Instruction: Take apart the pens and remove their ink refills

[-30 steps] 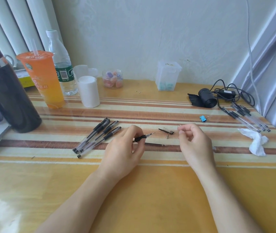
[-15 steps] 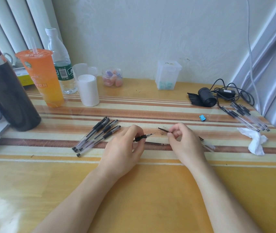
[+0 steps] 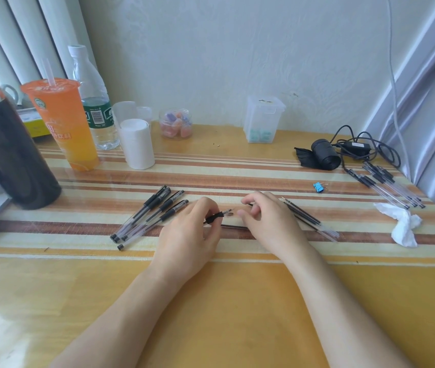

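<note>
My left hand (image 3: pixel 190 235) grips a pen (image 3: pixel 215 217) by its black rubber grip, tip pointing right. A small brown tip piece (image 3: pixel 229 214) lies just off that tip. My right hand (image 3: pixel 266 221) is curled beside it, its fingers pinching a thin black pen part (image 3: pixel 249 205), mostly hidden. A dark ink refill (image 3: pixel 235 227) lies on the table between my hands. More refills (image 3: pixel 304 216) and clear barrels (image 3: pixel 326 231) lie right of my right hand. Several whole black pens (image 3: pixel 152 216) lie fanned out to the left.
A black flask (image 3: pixel 7 144), orange drink cup (image 3: pixel 62 126), water bottle (image 3: pixel 91 102) and white roll (image 3: pixel 137 144) stand back left. A candy jar (image 3: pixel 176 126) and clear box (image 3: pixel 262 119) stand by the wall. Right: black roll with cable (image 3: pixel 322 155), blue clip (image 3: pixel 318 187), more pens (image 3: pixel 391 187), tissue (image 3: pixel 402 224).
My right hand moved left from the refills towards the pen tip and closed over the small black part on the table. My left hand kept hold of the pen.
</note>
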